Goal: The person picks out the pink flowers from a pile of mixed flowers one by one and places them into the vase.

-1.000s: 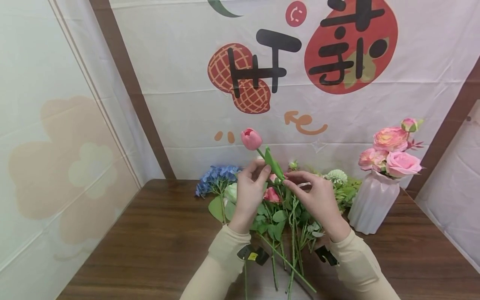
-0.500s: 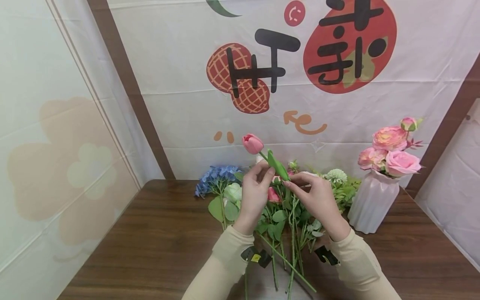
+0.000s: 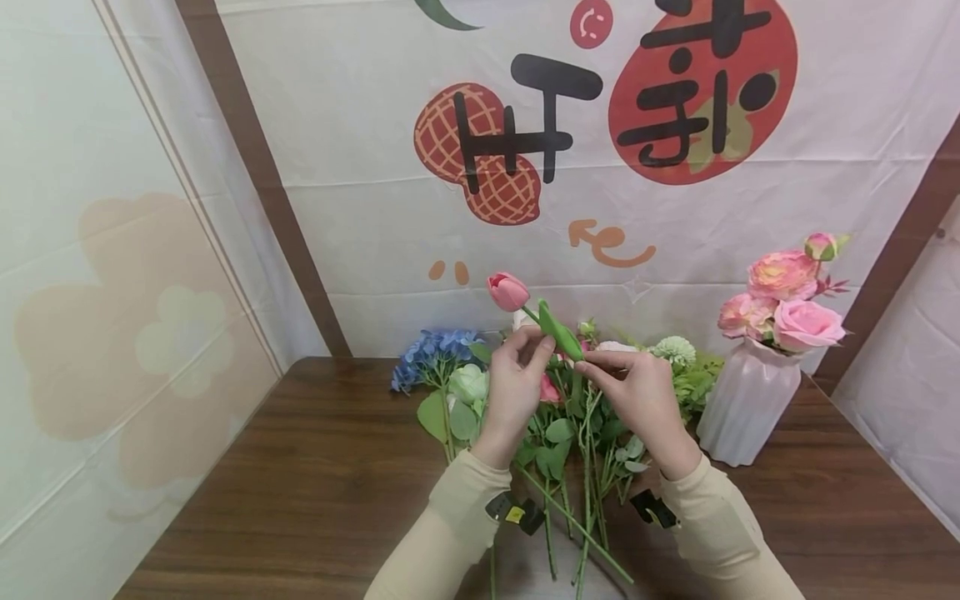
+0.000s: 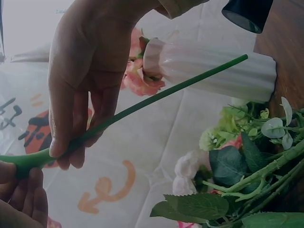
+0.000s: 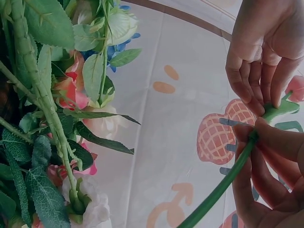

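Note:
A pink tulip is held up over the heap of flowers, its head tilted to the upper left. My left hand pinches it between thumb and fingers at the green leaf. At the base of that leaf, my right hand pinches the stem. The bare lower stem runs out past my right hand in the left wrist view. In the right wrist view, the fingertips of both hands lie close together on the tulip, and its stem slants down to the left.
Under the hands lie a blue hydrangea, a pale green rose, a round green-white bloom and several leafy stems on the wooden table. A white ribbed vase with pink flowers stands at right. A printed cloth hangs behind.
The tulip head has come down and slightly right, tilting further left. My left hand has shifted a little to the right along with it, while my right hand has barely moved.

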A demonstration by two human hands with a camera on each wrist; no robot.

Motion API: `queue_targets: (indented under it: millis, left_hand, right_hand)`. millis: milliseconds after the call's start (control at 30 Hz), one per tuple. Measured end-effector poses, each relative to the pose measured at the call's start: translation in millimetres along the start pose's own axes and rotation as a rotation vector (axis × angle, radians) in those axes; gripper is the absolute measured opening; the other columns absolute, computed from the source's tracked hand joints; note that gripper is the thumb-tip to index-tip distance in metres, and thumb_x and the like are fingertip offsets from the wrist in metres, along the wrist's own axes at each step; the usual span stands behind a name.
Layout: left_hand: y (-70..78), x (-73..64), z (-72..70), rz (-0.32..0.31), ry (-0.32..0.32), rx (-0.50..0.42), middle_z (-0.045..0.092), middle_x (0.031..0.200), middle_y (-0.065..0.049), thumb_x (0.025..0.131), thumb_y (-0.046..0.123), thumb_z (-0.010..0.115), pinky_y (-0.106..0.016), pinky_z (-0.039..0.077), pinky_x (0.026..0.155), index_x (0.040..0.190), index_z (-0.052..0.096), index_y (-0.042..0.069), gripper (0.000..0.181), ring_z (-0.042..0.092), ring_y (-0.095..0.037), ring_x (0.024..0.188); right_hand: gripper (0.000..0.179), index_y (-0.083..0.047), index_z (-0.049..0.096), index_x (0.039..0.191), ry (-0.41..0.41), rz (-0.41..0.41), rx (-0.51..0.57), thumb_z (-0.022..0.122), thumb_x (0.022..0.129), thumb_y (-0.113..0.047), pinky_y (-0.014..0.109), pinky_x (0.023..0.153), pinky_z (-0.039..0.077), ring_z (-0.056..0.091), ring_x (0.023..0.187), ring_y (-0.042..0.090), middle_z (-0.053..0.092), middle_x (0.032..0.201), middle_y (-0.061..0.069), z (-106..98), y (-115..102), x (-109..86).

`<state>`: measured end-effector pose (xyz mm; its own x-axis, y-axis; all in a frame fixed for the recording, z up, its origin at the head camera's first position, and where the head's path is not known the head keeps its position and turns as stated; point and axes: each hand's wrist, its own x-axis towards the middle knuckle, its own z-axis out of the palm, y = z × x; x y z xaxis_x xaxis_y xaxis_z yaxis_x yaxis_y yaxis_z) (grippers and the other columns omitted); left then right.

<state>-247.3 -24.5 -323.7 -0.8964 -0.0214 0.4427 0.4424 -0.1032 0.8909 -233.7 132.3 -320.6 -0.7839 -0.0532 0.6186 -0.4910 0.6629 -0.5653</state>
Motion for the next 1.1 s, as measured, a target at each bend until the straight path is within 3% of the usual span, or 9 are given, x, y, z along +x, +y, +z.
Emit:
queue_targets:
  millis: [267,433,533,700,833,967,1100]
  left_hand:
    - [-2.8,0.5,-0.5,-0.008,-0.023,-0.026,0.067,0.107,-0.01,0.095,0.015,0.056,-0.038,0.047,0.096,0.109,0.065,0.008,0.018,0.064,-0.016,0.103]
    - [-2.5,1.2,0.2,-0.029,-0.046,-0.029,0.067,0.112,-0.01,0.095,0.014,0.057,-0.035,0.047,0.097,0.112,0.066,0.008,0.02,0.063,-0.017,0.107]
    - [0.1,1.7,-1.6,-0.048,-0.044,-0.015,0.065,0.118,-0.01,0.095,0.012,0.057,-0.03,0.048,0.092,0.112,0.066,0.008,0.02,0.062,-0.013,0.109]
    - [15.3,-1.8,-5.9,-0.066,-0.011,0.099,0.064,0.104,-0.018,0.094,0.009,0.057,-0.025,0.046,0.075,0.113,0.067,0.007,0.021,0.059,-0.008,0.08]
    - [25.2,-6.6,-9.9,-0.069,0.006,0.226,0.064,0.096,-0.018,0.095,0.011,0.055,-0.031,0.051,0.077,0.114,0.067,0.006,0.023,0.06,-0.015,0.077]
    - [10.2,-4.5,-19.0,-0.057,0.003,0.262,0.064,0.105,-0.014,0.096,0.015,0.056,-0.041,0.052,0.083,0.113,0.067,0.008,0.022,0.063,-0.028,0.094]
    - [-16.1,3.0,-34.1,-0.019,-0.007,0.334,0.064,0.109,-0.006,0.096,0.024,0.057,-0.04,0.049,0.088,0.113,0.068,0.015,0.022,0.061,-0.025,0.1]
  right_hand:
    - [0.017,-0.016,0.078,0.092,0.001,0.005,-0.015,0.075,0.081,-0.028,0.027,0.055,0.051,0.068,0.065,0.012,0.074,0.086,0.003,0.9,0.9,0.4]
    - [0.016,-0.014,0.078,0.091,0.017,-0.004,-0.034,0.075,0.081,-0.025,0.024,0.051,0.048,0.066,0.06,0.011,0.074,0.082,0.004,-1.1,3.0,0.4]
    - [0.016,-0.014,0.078,0.092,0.021,-0.009,-0.043,0.075,0.081,-0.025,0.023,0.049,0.046,0.064,0.058,0.01,0.074,0.083,0.004,-2.3,4.2,1.3]
    - [0.017,-0.013,0.078,0.093,0.034,0.01,-0.024,0.074,0.082,-0.025,0.022,0.047,0.044,0.067,0.06,0.014,0.075,0.09,0.008,-5.5,6.0,3.4]
    - [0.019,-0.012,0.077,0.095,0.045,0.042,-0.023,0.074,0.082,-0.025,0.022,0.048,0.046,0.071,0.067,0.02,0.074,0.089,0.012,-9.6,8.9,5.2]
    - [0.018,-0.013,0.077,0.095,0.051,0.052,-0.034,0.074,0.082,-0.024,0.024,0.044,0.043,0.065,0.053,0.016,0.074,0.084,0.011,-15.7,12.1,6.6]
    - [0.017,-0.015,0.078,0.093,0.079,0.029,-0.079,0.075,0.082,-0.027,0.025,0.044,0.041,0.054,0.042,0.008,0.075,0.08,0.006,-21.7,16.3,10.3]
